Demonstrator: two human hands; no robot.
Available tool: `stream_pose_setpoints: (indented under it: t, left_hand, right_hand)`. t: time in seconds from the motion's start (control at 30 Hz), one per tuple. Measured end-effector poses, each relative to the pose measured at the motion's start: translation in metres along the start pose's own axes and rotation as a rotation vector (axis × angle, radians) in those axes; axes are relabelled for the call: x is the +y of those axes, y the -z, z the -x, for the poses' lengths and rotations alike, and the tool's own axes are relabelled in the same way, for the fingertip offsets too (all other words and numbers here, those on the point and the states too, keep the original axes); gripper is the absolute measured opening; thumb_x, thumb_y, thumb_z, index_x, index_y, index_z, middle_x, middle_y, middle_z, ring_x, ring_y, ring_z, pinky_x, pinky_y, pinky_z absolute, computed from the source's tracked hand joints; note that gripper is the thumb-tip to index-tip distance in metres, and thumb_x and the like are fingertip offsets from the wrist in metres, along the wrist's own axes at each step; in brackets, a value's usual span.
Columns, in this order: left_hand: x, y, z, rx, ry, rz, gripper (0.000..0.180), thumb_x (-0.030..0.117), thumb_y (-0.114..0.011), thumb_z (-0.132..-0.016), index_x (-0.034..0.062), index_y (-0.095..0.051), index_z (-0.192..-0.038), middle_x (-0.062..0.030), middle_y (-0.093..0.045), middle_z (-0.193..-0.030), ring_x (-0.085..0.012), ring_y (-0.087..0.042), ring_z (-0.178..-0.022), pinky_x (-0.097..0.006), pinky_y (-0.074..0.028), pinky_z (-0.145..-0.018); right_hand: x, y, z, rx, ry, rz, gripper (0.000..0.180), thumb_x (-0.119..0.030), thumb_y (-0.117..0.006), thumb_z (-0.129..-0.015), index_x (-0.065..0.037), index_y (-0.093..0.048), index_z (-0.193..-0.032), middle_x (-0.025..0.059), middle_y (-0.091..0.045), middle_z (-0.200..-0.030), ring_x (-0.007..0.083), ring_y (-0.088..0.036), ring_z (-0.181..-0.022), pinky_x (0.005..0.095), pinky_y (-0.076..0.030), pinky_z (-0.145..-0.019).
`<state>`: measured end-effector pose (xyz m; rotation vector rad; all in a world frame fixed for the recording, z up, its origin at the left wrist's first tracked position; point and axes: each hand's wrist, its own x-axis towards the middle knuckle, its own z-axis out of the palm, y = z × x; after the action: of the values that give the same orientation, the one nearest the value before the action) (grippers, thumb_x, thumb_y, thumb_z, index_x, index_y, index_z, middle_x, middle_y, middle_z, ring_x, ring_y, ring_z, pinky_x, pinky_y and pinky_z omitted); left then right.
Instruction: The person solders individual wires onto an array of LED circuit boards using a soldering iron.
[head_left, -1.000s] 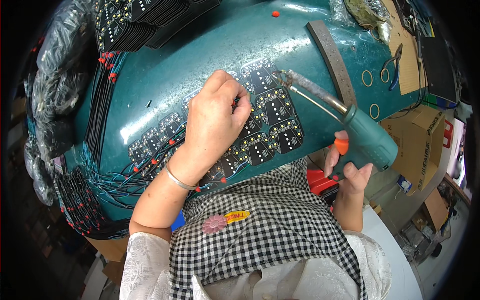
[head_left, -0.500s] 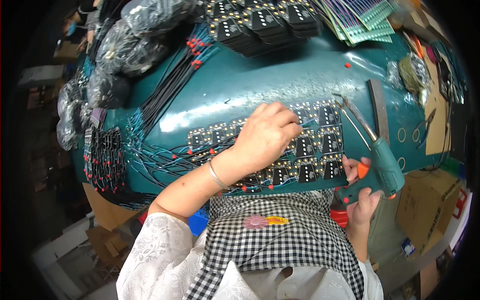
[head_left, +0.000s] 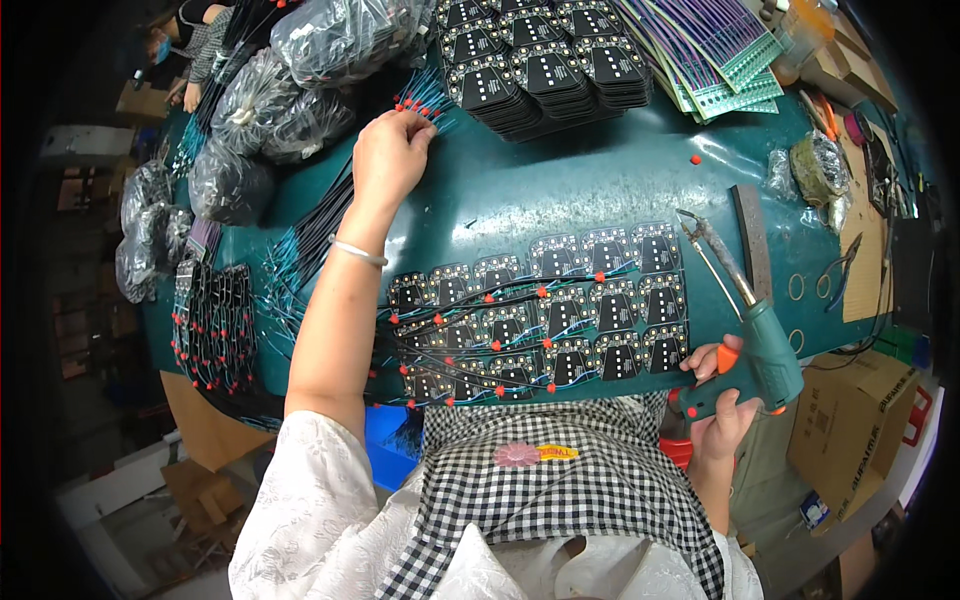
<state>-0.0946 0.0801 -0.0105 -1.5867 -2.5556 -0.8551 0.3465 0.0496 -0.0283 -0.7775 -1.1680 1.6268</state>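
My left hand (head_left: 391, 160) reaches to the far end of a bundle of black cables (head_left: 335, 205) with red connectors and blue wire tips. Its fingers are pinched together at the red connectors; they partly hide what they grip. My right hand (head_left: 722, 398) is wrapped round a green soldering gun (head_left: 768, 360) with an orange trigger, its metal tip pointing up and away. Left of the gun lies a sheet of black circuit boards (head_left: 612, 305) in rows. Several cables with red connectors (head_left: 543, 292) lie across the boards, their blue wires spread over them.
Tall stacks of black circuit boards (head_left: 545, 65) stand at the back, beside green-edged strips (head_left: 710, 60). Wrapped bundles (head_left: 250, 100) crowd the back left. A dark metal bar (head_left: 755, 240), pliers (head_left: 848, 265) and rings lie at the right. A cardboard box (head_left: 850, 430) stands below the table.
My left hand has moved from the circuit boards to the far left, onto the cable bundle. A cable with a red connector now shows on the upper boards. My right hand keeps the soldering gun.
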Motion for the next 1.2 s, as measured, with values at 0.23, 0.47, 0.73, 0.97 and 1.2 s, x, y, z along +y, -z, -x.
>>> stream_pose_setpoints:
  t: [0.23, 0.47, 0.73, 0.97, 1.2]
  left_hand:
    - [-0.01, -0.005, -0.002, -0.123, 0.013, -0.185, 0.019, 0.02, -0.074, -0.078, 0.0029, -0.07, -0.084, -0.0155, -0.067, -0.087, -0.0332, -0.065, -0.084, -0.042, -0.05, -0.075]
    - [-0.007, 0.042, 0.022, -0.023, 0.344, 0.75, 0.012, 0.007, -0.057, -0.096, -0.0015, -0.062, -0.103, -0.0069, -0.066, -0.083, -0.0092, -0.058, -0.065, -0.02, -0.046, -0.059]
    - [0.066, 0.109, 0.1, -0.451, 0.406, 0.848, 0.018, 0.009, -0.064, -0.09, -0.0034, -0.067, -0.104, -0.0016, -0.064, -0.075, -0.0028, -0.054, -0.062, -0.016, -0.037, -0.051]
    - [0.124, 0.063, 0.147, -0.75, 0.229, 0.733, 0.005, -0.003, -0.066, -0.084, -0.0022, -0.066, -0.088, -0.0014, -0.064, -0.07, -0.0034, -0.055, -0.061, -0.02, -0.044, -0.055]
    - [0.16, -0.027, 0.143, -0.688, -0.058, 0.531, 0.006, 0.008, -0.067, -0.082, 0.0023, -0.065, -0.08, -0.0096, -0.065, -0.065, -0.0208, -0.065, -0.056, -0.031, -0.05, -0.054]
  right_hand:
    - [-0.002, 0.003, 0.005, -0.011, 0.008, 0.025, 0.064, -0.039, -0.067, -0.089, 0.005, -0.044, -0.13, 0.0113, -0.054, -0.089, 0.0256, -0.054, -0.089, 0.0406, -0.047, -0.078]
    - [-0.007, 0.012, 0.009, -0.03, -0.012, 0.048, 0.065, -0.042, -0.066, -0.089, 0.003, -0.042, -0.131, 0.0107, -0.053, -0.089, 0.0222, -0.054, -0.084, 0.0371, -0.047, -0.074]
    - [-0.019, 0.035, 0.029, -0.024, -0.126, 0.003, 0.068, -0.035, -0.071, -0.086, 0.008, -0.044, -0.131, 0.0143, -0.06, -0.087, 0.0219, -0.059, -0.069, 0.0312, -0.05, -0.061]
    - [-0.017, 0.048, 0.039, -0.079, -0.173, -0.043, 0.068, -0.033, -0.072, -0.085, 0.011, -0.046, -0.13, 0.0188, -0.062, -0.09, 0.0245, -0.062, -0.068, 0.0334, -0.052, -0.06]
    - [-0.02, 0.058, 0.061, 0.043, -0.203, -0.01, 0.069, -0.03, -0.076, -0.083, 0.011, -0.046, -0.129, 0.021, -0.061, -0.109, 0.0236, -0.063, -0.069, 0.0315, -0.051, -0.052]
